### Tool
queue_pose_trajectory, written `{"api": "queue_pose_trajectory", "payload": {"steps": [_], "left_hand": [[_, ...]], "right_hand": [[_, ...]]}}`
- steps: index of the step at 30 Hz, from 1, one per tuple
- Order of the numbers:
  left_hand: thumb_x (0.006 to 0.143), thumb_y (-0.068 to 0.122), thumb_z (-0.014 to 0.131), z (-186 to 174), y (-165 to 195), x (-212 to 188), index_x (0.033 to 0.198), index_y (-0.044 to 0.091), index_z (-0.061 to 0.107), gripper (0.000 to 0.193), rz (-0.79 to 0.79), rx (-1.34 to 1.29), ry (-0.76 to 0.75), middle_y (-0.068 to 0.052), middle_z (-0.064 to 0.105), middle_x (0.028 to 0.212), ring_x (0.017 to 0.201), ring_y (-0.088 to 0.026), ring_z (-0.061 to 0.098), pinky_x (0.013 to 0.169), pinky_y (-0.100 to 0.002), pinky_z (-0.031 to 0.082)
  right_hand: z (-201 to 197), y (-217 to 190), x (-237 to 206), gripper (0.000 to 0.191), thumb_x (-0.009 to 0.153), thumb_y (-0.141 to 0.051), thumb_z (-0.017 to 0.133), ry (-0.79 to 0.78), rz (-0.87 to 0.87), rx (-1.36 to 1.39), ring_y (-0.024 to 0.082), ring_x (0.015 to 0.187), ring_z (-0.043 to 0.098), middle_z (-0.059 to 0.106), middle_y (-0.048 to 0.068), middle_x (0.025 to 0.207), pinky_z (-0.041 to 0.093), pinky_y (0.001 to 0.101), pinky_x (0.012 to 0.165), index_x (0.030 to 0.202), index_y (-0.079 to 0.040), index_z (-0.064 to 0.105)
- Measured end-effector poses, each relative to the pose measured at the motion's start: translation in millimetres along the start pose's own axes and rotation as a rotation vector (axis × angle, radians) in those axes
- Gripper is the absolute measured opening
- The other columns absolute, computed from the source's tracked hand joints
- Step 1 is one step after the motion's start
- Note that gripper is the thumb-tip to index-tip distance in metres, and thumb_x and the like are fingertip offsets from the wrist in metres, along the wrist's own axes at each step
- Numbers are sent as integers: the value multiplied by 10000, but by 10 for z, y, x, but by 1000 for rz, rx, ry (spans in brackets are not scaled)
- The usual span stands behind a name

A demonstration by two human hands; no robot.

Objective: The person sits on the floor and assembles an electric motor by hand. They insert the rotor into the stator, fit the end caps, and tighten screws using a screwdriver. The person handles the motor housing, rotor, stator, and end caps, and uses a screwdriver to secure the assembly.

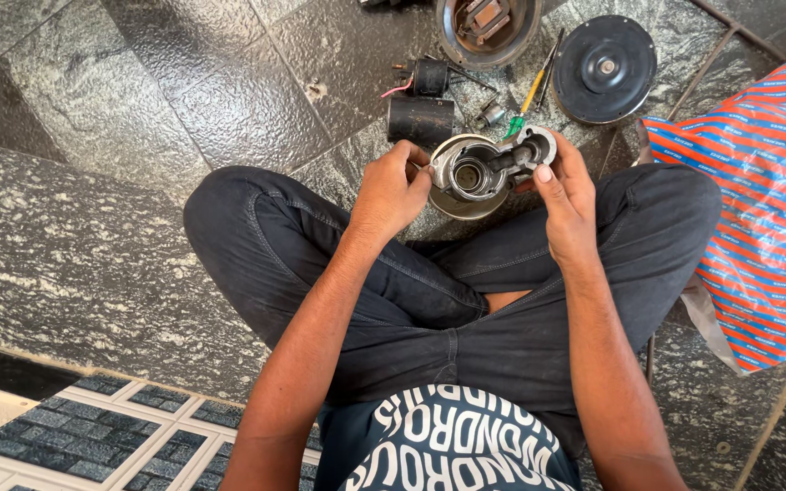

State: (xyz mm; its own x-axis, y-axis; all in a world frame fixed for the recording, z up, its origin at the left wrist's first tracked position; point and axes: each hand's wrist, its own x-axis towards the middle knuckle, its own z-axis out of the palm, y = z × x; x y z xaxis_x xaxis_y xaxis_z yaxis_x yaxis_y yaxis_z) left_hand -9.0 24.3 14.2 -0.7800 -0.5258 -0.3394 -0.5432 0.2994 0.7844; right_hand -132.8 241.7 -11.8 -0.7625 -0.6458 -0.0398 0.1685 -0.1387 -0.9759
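I sit cross-legged on a dark stone floor. Both hands hold a round metal motor housing [468,175] above my shins. My left hand [391,193] grips its left rim with fingers curled over the edge. My right hand [564,195] wraps its right side, where a dark shaft with a ring-shaped end [528,150] sticks out; the thumb lies along that side. The housing's open bore faces up at me.
On the floor ahead lie a black cylinder [420,120], a small black part with wires [429,77], a green-and-yellow screwdriver [528,102], a black round cover [605,68] and a bowl-shaped metal shell [488,29]. A red-and-blue striped bag [766,191] sits at the right.
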Motion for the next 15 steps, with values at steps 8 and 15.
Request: {"api": "queue_pose_trajectory", "payload": {"steps": [8,15], "left_hand": [[929,140,678,83,37,-17,1081,32,662,187,20,13,8,-100,756,854,782,-198,752,734,-366,600],[935,89,674,115,73,-126,1098,33,640,175,41,12,2,-98,752,840,768,-189,752,703,-353,605]], "right_hand": [[-73,26,3,558,1085,-213,620,0,-26,6,152,1227,593,596,91,1395,536,298,941,1549,22,418],[-61,-54,-111,555,1082,-168,644,-19,-68,4,151,1234,599,601,111,1394,543,292,996,1544,54,431]]}}
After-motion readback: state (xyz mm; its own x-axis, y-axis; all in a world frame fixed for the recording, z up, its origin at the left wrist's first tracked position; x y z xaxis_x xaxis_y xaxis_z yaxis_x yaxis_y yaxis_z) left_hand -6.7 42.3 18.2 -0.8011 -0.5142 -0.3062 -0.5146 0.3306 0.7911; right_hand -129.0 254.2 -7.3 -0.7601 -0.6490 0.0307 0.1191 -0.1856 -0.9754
